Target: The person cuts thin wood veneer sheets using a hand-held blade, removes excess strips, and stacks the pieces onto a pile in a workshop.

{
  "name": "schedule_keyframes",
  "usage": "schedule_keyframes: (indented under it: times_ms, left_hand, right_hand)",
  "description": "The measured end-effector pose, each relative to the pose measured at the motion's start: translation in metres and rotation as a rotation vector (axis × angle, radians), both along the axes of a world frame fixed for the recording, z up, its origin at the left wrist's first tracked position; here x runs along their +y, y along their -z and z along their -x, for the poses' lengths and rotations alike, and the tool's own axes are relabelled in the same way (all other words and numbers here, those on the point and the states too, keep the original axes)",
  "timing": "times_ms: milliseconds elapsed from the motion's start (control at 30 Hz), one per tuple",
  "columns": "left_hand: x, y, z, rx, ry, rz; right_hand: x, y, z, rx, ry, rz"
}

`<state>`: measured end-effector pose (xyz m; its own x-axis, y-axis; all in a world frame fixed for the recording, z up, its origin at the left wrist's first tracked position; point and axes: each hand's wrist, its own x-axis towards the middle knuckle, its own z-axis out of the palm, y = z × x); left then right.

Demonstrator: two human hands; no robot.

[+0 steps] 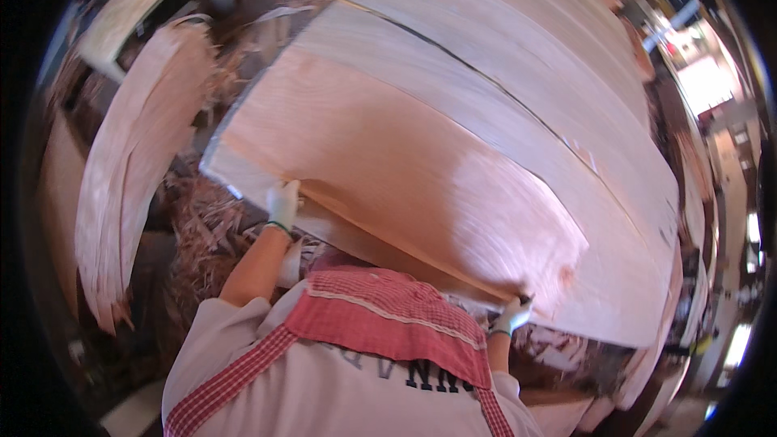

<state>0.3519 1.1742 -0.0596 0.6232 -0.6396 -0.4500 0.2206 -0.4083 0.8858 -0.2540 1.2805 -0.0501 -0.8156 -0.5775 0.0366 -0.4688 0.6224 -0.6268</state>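
A thin reddish wood veneer sheet lies over a broad pale board surface, its near edge raised and bowed toward me. My left hand, in a white glove, pinches that edge near its left end. Farther right, my right hand, also gloved, is closed on the same edge close to the sheet's right corner. A shadowed gap shows under the lifted edge between both hands. Something small and dark shows at my right fingertips, too small to name.
A dark strip crosses the board surface beyond the sheet. At the left, a stack of curved veneer pieces stands with ragged ends. Wood scraps litter the floor by my left arm, with more scraps below the right side.
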Motion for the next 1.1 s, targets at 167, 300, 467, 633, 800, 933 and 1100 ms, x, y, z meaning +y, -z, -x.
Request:
schedule_keyframes:
  times_ms: [167, 300, 467, 633, 800, 933, 1100]
  left_hand:
    - [-0.006, -0.004, 0.001, 0.050, 0.033, -0.004]
    - [-0.002, -0.032, -0.005, 0.151, 0.150, -0.130]
    - [0.008, -0.076, -0.037, -0.373, 0.366, -0.105]
    - [-0.105, -0.117, -0.006, -0.826, 0.548, 0.034]
    - [-0.222, -0.048, -0.015, -1.177, 0.550, 0.333]
    - [-0.307, -0.030, -0.082, -1.372, 0.500, 0.024]
    - [-0.363, 0.008, -0.179, -1.549, 0.372, -0.097]
  right_hand:
    - [0.003, -0.001, 0.021, 0.164, -0.178, -0.080]
    - [0.008, -0.014, 0.050, 0.089, -0.133, -0.214]
    - [-0.043, -0.075, 0.010, -0.088, -0.063, -0.175]
    - [-0.155, -0.067, -0.111, -0.104, -0.759, -0.134]
    - [-0.211, -0.047, -0.223, 0.272, -1.213, -0.335]
    - [-0.210, -0.054, -0.240, 0.343, -1.319, -0.467]
    - [-0.268, -0.080, -0.241, 0.269, -1.176, -0.882]
